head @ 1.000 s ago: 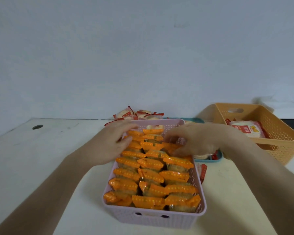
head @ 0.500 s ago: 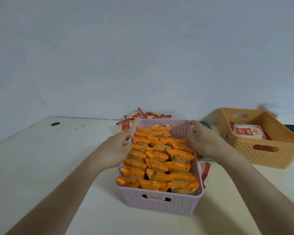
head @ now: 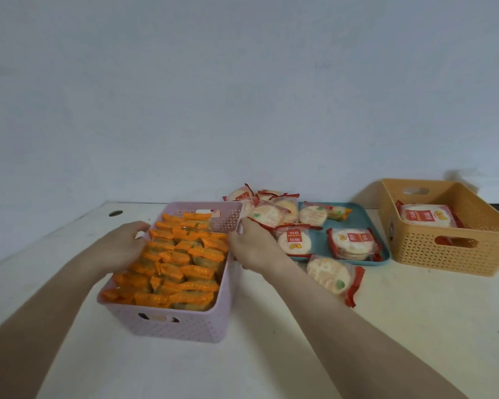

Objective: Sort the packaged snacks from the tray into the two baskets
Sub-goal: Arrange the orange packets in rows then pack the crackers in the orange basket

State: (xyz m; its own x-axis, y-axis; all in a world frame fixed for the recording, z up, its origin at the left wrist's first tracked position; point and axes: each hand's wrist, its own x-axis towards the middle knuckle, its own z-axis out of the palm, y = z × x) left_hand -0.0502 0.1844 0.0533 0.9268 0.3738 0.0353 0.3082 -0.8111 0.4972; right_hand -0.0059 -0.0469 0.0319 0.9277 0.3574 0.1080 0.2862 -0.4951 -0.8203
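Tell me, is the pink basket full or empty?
Full: orange-wrapped snacks fill the pink basket nearly to its rim.

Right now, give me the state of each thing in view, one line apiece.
pink basket, upright on the table, packed with orange snack packs.
left hand, grips the pink basket's left rim.
right hand, grips its right rim.
teal tray, holds several red cracker packs.
loose cracker pack, flat on the table before the tray.
orange basket, upright, holds one big red pack.
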